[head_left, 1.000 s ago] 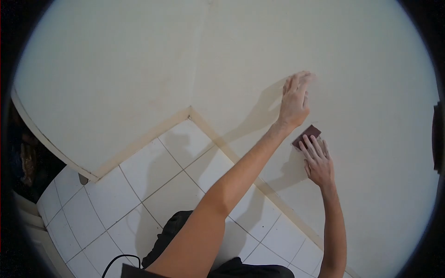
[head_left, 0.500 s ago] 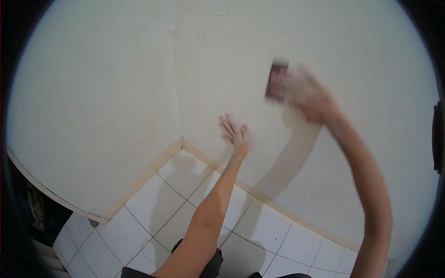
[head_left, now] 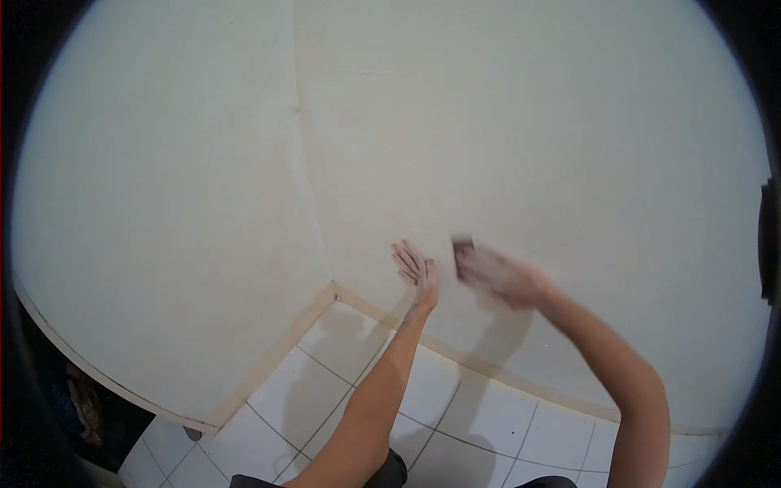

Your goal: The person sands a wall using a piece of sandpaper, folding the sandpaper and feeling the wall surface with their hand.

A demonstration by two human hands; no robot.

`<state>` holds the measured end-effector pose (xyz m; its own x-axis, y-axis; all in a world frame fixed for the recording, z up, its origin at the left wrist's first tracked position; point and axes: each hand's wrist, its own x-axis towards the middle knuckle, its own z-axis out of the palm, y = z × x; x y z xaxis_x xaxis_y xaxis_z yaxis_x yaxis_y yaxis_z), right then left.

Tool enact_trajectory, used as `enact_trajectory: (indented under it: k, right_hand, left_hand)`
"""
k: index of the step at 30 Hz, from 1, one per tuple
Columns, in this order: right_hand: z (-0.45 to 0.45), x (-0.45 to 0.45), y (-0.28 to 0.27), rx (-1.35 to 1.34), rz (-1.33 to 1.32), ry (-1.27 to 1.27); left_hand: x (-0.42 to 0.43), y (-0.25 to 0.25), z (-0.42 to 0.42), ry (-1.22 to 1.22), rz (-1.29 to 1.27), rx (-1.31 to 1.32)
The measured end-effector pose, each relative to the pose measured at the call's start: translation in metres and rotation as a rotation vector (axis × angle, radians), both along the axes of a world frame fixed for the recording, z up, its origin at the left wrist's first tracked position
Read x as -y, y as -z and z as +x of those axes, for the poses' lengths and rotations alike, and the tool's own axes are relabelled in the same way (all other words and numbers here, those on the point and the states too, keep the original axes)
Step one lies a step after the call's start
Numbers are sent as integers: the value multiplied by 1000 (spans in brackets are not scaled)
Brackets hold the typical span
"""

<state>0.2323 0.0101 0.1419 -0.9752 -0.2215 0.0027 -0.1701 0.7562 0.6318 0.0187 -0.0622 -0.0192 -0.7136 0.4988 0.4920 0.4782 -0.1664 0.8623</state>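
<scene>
My left hand (head_left: 418,273) rests against the pale wall (head_left: 521,146) near the corner, its fingers spread and nothing in it. To its right, my right hand (head_left: 506,278) presses a dark reddish-brown rectangular pad (head_left: 462,257) to the same wall. Motion blurs the right hand and the pad, and the fingers cover the pad's right part. A small gap separates the pad from the left hand.
A beige skirting strip (head_left: 480,363) runs along the foot of both walls, which meet in a corner. White floor tiles (head_left: 423,382) lie below. At the lower left, beyond the wall's edge, a dark opening holds a crumpled brownish object (head_left: 86,411).
From one second ago, my left hand has come down and left. My right hand swung up with the pad, then came down beside the left hand. The view has tilted upward.
</scene>
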Motion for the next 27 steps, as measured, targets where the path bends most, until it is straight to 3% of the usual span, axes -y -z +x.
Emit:
enact_trajectory:
  k: [3, 6, 9, 13, 16, 19, 21, 22, 25, 27]
  right_hand:
    - [68, -16, 64, 269, 150, -69]
    - [100, -21, 19, 208, -44, 119]
    - [112, -17, -94, -286, -36, 322]
    - [66, -9, -251, -961, 309, 354]
    - [-2, -11, -289, -1234, 282, 213]
    - [-67, 10, -246, -1014, 157, 197]
    - [-89, 18, -170, -637, 57, 87]
    - [-96, 5, -107, -517, 140, 26]
    - [-28, 37, -8, 113, 577, 76]
    - [39, 20, 42, 180, 344, 130]
  left_hand:
    - [-3, -3, -1, -16, -43, -13]
    - [-3, -3, 0, -21, -78, -17]
    - [5, -7, -4, -13, -72, -98]
    - [11, -16, 3, -5, -41, -162]
    - [6, -7, -4, 20, -48, -94]
    - [5, -8, -6, 30, -46, -38]
    - [4, -7, -5, 21, 11, -19]
    - [2, -6, -4, 16, 40, -5]
    - [-4, -4, -4, -30, 15, -3]
    - [-7, -2, -4, -52, -2, -6]
